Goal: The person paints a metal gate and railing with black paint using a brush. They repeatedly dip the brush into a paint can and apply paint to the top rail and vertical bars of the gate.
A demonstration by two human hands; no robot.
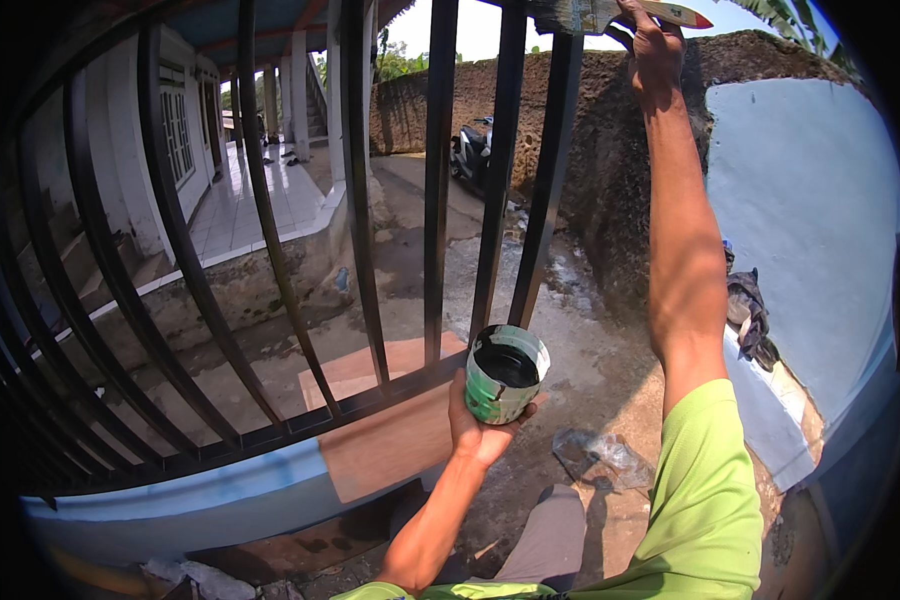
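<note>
Cupped in my left hand (484, 431) is a cut-off plastic container (506, 405), white and green with dark drips down its side. Dark paint (504, 365) lies inside it. My right hand (656, 49) is raised high at the top of the view, gripping a paintbrush (581, 15) by its wooden handle with a red tip. The dark-stained bristles are at the upper end of the fence's rightmost black metal bar (547, 180); whether they touch it I cannot tell. More upright black bars (439, 180) run leftward, joined by a black bottom rail (292, 427).
A brown board (390, 442) leans over the low blue wall (270, 465) below the rail. Clear plastic (604, 457) lies on the ground by my legs. At right, a dark bag (750, 315) sits beside a light-blue wall (802, 225). A motor scooter (472, 154) stands beyond the bars.
</note>
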